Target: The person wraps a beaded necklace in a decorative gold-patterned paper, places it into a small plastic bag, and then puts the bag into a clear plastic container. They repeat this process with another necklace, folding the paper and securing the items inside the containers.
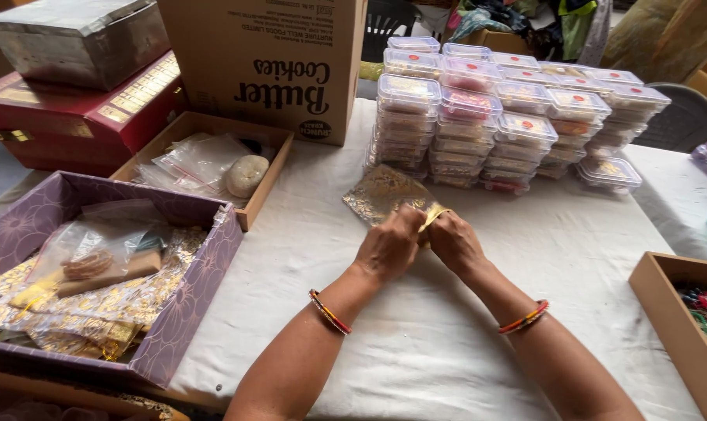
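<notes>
I see both forearms come in from the bottom edge, each with a red-and-gold bangle at the wrist. The left hand and the right hand meet at the centre of the white cloth-covered table, knuckles almost touching. Fingers of both are pressed together, pinching the yellow-gold drawstring ribbon at the mouth of a small gold brocade pouch. The pouch lies flat on the cloth just beyond the hands, mouth toward me, so, as I judge it, the table carries its weight while the ribbon is worked.

To my left sits an open purple floral cardboard box, within easy reach, holding more gold pouches and a clear plastic bag with brownish items inside. At the right edge, an open brown cardboard box holds coloured threads, partly cut off.

Further out on the left, a shallow brown tray box holds clear zip bags and a pale round stone-like lump. Beyond the pouch stand neat stacks of clear lidded plastic containers, grouped in rows, well apart from the hands. Behind the tray stand a tall printed brown carton, a flat red-and-gold gift box and a dented grey metal box on top of it.
</notes>
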